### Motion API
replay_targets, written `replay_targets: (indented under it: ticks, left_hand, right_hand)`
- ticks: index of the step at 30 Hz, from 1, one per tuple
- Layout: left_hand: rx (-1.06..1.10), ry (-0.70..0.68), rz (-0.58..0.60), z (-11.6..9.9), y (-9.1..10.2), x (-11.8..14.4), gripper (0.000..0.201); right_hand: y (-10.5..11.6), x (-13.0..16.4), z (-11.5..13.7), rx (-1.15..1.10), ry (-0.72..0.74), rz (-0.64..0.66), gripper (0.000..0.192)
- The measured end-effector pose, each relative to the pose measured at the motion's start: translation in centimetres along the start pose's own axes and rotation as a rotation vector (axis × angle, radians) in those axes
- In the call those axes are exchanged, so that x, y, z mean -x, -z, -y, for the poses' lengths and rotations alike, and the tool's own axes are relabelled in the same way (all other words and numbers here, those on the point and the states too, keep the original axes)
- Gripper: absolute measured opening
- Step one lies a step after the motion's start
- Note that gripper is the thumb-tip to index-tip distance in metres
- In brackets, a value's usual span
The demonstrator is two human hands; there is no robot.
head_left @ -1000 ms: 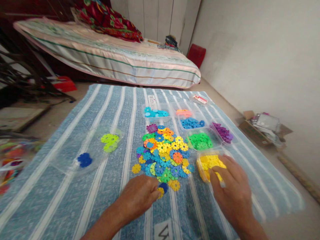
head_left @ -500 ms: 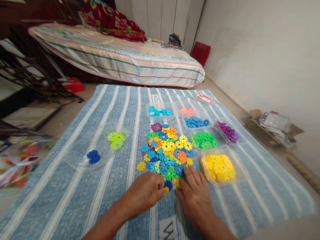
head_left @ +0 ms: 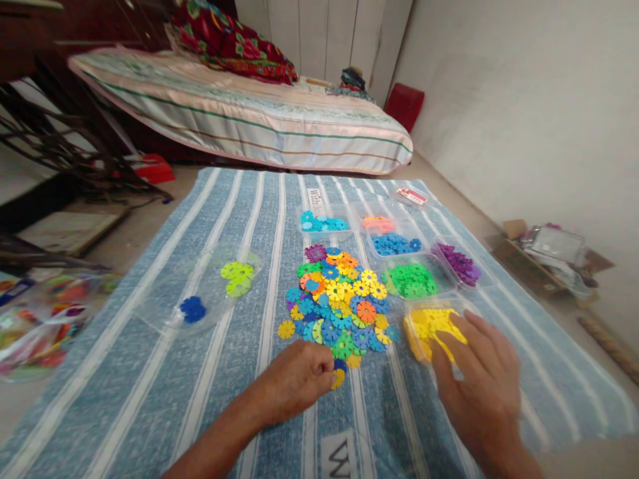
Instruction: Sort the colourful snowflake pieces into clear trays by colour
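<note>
My left hand [head_left: 299,379] is closed in a fist at the near edge of a mixed pile of colourful plastic snowflake discs [head_left: 339,299]. What it holds, if anything, is hidden. A yellow disc [head_left: 338,379] and a dark blue disc [head_left: 340,364] show right beside its thumb side. My right hand [head_left: 482,379] is over the near right of the clear tub of yellow discs [head_left: 432,329], its fingers spread apart. No disc can be made out clearly in its fingers, and part of the tub is covered by it.
Behind the pile are clear tubs of green discs [head_left: 412,279], purple discs [head_left: 456,265], blue discs [head_left: 394,244], orange discs [head_left: 378,224] and light blue discs [head_left: 324,221]. To the left, a clear tray [head_left: 164,319] holds lime discs [head_left: 237,276] and dark blue discs [head_left: 193,309].
My right hand has moved right, from the near edge of the pile to the yellow tub, and its fingers have spread. My left hand stays nearly in place, still closed.
</note>
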State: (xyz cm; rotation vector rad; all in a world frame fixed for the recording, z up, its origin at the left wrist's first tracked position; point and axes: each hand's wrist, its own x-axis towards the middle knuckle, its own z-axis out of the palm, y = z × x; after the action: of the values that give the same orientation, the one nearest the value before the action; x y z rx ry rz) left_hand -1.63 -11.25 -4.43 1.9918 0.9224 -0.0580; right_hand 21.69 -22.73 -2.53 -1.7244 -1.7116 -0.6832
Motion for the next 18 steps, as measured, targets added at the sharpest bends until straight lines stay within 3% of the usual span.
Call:
replay_targets:
  ticks: [3, 7, 11, 15, 18]
  left_hand:
    - [0.056, -0.015, -0.005, -0.2, -0.1, 0.0, 0.026]
    - [0.157, -0.006, 0.028, -0.9, -0.3, 0.1, 0.023]
    - [0.274, -0.033, 0.078, -1.6, -0.5, 0.2, 0.018]
    - [0.291, -0.068, 0.132, -1.8, -0.2, 0.4, 0.017]
    - [0.075, -0.064, 0.043, -1.7, 0.4, 0.6, 0.018]
  right_hand:
    - [0.3, 0.2, 0.5, -0.124, 0.007, 0.013, 0.019]
    - [-1.3, 1.6, 4.0, -0.372, 0.017, 0.199, 0.025]
    - [-2.7, 2.3, 6.7, -0.478, -0.014, 0.279, 0.025]
    - [-2.7, 2.0, 6.3, -0.537, -0.018, 0.299, 0.014]
    - [-1.9, 1.3, 3.8, -0.459, -0.024, 0.235, 0.010]
